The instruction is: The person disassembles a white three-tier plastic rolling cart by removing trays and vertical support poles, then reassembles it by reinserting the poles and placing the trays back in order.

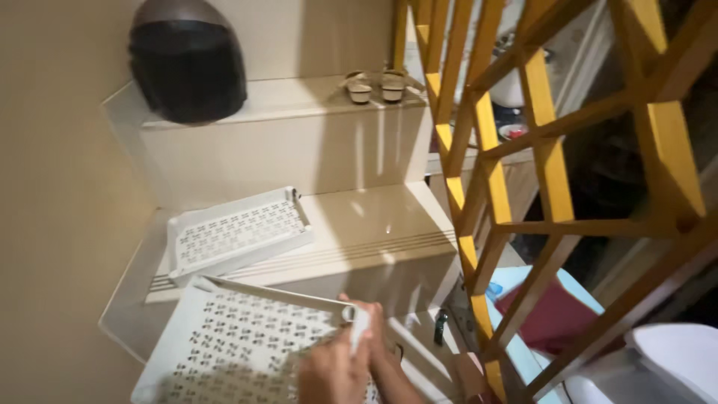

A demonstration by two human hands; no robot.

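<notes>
A white perforated plastic shelf panel (pixel 239 337) lies tilted at the bottom of the head view, against the lower stair. At its right corner, where a white rail ends, my left hand (pixel 333 370) pinches a small white tube-like piece (pixel 360 327). My right hand (pixel 380 333) sits just behind it, fingers curled around the same corner of the panel. Both hands are close together and partly cut off by the frame's bottom edge.
A second white perforated shelf panel (pixel 235 233) rests on the cream stair step (pixel 374 224). A dark helmet (pixel 187 63) and a pair of sandals (pixel 376 84) sit on the step above. A yellow lattice railing (pixel 523 187) stands on the right, a beige wall on the left.
</notes>
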